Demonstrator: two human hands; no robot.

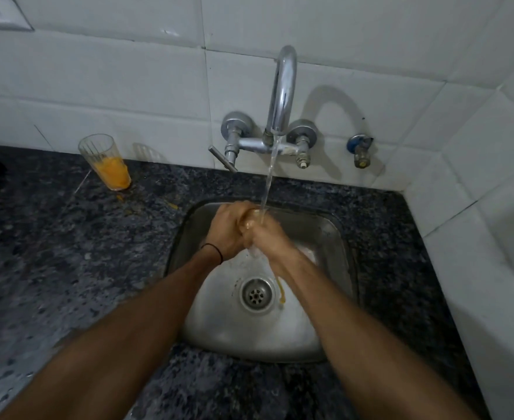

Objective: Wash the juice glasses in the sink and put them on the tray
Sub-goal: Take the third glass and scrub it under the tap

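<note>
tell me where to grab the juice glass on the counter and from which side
Wrap the juice glass round its middle, coming from the sink side. It stands upright with juice inside and the tiled wall close behind.

The sink sits in the tabletop before me, with its drain in the middle of the basin. Behind it the tap comes off the wall, a small valve to its right. My left hand and right hand meet over the back of the sink, wrapped around a glass under the spout. A second glass stands on the tabletop at back left, near the wall.
</note>
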